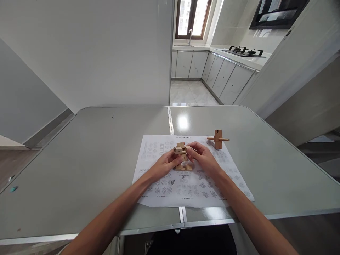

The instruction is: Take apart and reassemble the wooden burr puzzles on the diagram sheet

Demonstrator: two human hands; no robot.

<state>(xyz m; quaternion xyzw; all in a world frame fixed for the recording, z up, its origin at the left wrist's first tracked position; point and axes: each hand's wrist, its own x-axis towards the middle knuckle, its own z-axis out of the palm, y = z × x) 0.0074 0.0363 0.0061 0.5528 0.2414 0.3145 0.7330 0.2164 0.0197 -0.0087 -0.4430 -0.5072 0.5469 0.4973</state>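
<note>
1. My left hand (167, 162) is grasping a cluster of small wooden blocks (180, 150) between thumb and fingers.
2. My right hand (202, 154) pinches the same cluster from the other side, so both of my hands are on it, in front of me above the printed sheet (196, 201).
3. Below the cluster, a notched wooden piece (183, 167) shows against the sheet; its notch faces up, and my fingers partly hide the space above it.
4. Beyond my right hand, a wooden cross-shaped piece (218, 141) with a thin bar through it sits at the sheet's far right corner; I cannot tell whether it stands or lies.
5. Among containers, I see the kitchen cabinets (183, 63) past the doorway, doors closed and contents hidden, and a sink (183, 45) under the window, its inside out of my sight.
6. The sheet's near edge runs close to the table's front rim; its far edge lies well short of the back rim.
7. A wide stretch of the table (79, 170) opens to my left, out to a small turquoise object (13, 189) just inside the rim.
8. To my right there is also broad room before the slanting side edge. A metal seam (182, 215) passes beneath the sheet.
</note>
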